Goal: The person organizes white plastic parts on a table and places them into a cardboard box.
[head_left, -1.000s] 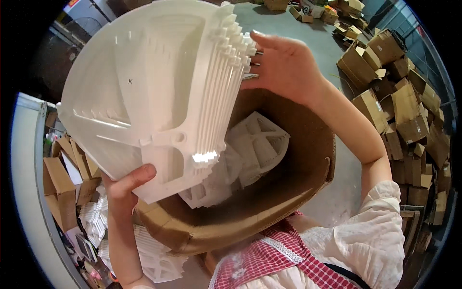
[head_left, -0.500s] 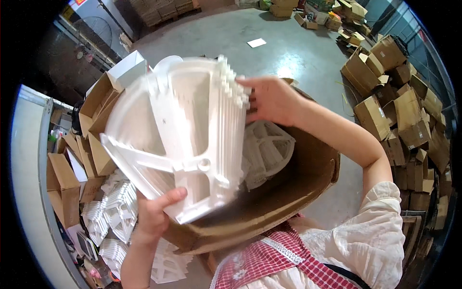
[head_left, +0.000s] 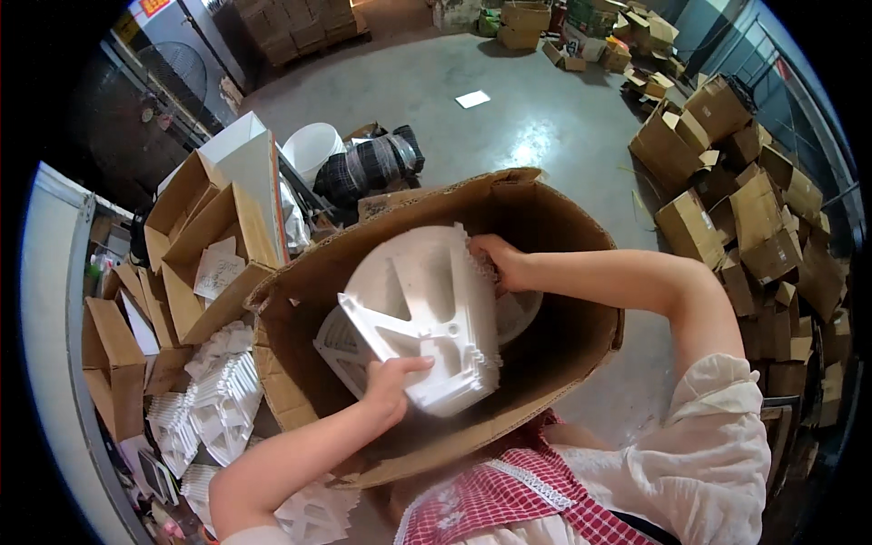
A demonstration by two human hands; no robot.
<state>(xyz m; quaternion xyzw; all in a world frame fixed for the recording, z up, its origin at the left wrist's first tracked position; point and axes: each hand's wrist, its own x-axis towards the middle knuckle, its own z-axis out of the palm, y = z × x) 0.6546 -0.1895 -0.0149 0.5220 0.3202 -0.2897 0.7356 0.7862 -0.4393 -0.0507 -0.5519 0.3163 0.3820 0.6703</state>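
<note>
Between my two hands is a stack of white plastic fan-shaped parts (head_left: 422,295), with open cut-outs and ribs. It sits partly down inside a large open cardboard box (head_left: 300,400), tilted. My left hand (head_left: 391,389) grips its near left edge, thumb over the top face. At the far right edge, the fingers of my right hand (head_left: 501,261) close round the notched side; some fingertips are hidden. More white parts (head_left: 338,350) lie in the box left of the held stack, and another bit of white shows under my right wrist.
Further stacks of white parts (head_left: 222,409) lie on the floor at left, beside open cartons (head_left: 213,254). Beyond the box are a white bucket (head_left: 312,147) and a dark wrapped bundle (head_left: 368,168). Cardboard boxes (head_left: 763,209) are heaped along the right.
Both hands have lowered the stack of white parts from above the box into it. The far rim, bucket and dark bundle now show more fully.
</note>
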